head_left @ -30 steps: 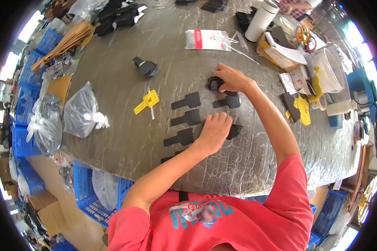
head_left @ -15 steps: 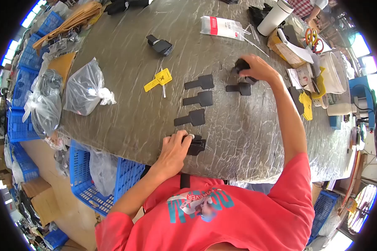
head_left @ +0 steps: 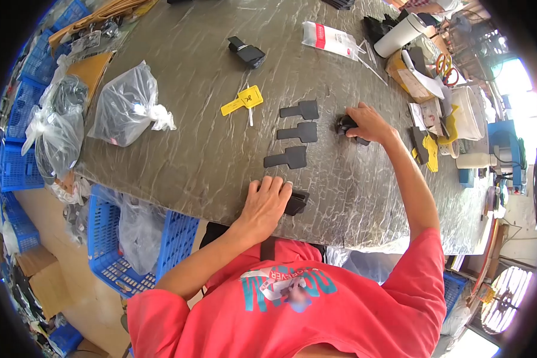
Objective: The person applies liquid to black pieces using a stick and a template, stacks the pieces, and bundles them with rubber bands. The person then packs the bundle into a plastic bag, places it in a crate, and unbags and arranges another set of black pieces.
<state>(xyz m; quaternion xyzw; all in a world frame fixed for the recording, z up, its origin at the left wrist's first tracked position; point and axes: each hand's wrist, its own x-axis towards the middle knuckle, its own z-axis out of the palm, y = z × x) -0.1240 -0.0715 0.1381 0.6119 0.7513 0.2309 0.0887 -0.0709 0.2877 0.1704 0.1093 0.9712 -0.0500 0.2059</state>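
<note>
My left hand [head_left: 267, 204] is closed over the handle end of a small stack of black paddle-shaped tags [head_left: 296, 203] near the table's front edge; the wide ends stick out to its right. Further back on the right, my right hand [head_left: 370, 123] grips a bundle of black tags [head_left: 345, 124], partly hidden under the fingers, low over the tabletop. Between the hands lie three flat shapes in a column: a far black tag [head_left: 300, 110], a middle one [head_left: 297, 132] and a near one [head_left: 286, 157]. A yellow tag [head_left: 242, 101] lies to their left, with a white stick under it.
A banded black bundle [head_left: 246, 53] and a white-and-red packet [head_left: 330, 40] lie farther back. At right stand a white tumbler [head_left: 400, 34], a box with scissors [head_left: 444, 67] and yellow pieces [head_left: 429, 152]. Filled plastic bags [head_left: 125, 104] are at left, above a blue crate [head_left: 110, 238].
My right hand has come down and toward me, covering the spot where a single black tag lay. My left hand's fingers now lie flatter over its stack. The whole view has shifted slightly.
</note>
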